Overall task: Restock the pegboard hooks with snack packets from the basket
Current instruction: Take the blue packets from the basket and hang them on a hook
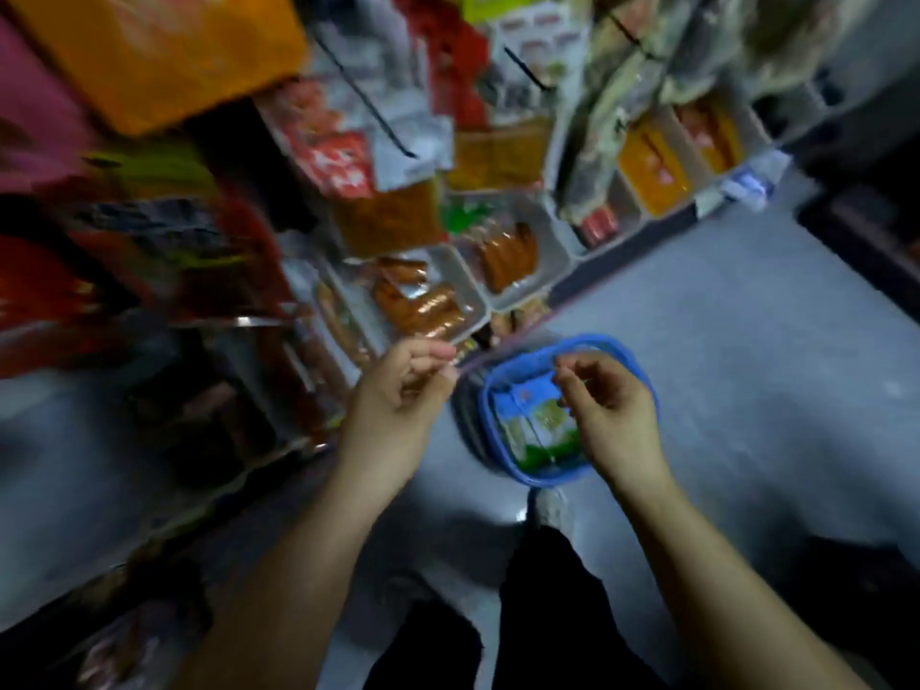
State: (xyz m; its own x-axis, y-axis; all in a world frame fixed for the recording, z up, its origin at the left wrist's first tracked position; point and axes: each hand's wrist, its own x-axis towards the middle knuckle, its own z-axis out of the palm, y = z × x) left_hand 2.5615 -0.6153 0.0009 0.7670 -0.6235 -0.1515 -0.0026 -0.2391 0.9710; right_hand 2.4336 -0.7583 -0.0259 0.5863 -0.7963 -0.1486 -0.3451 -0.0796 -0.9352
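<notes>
Motion blur smears the hanging packets on the left into streaks of red, green and orange, their printing unreadable. The right hand covers part of the blue basket and the light-blue packet inside it, so the count there is unclear. Both forearms run off the bottom edge.

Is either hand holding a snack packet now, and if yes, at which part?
No packet is held. The left hand and right hand hang loosely curled above the blue basket.
</notes>
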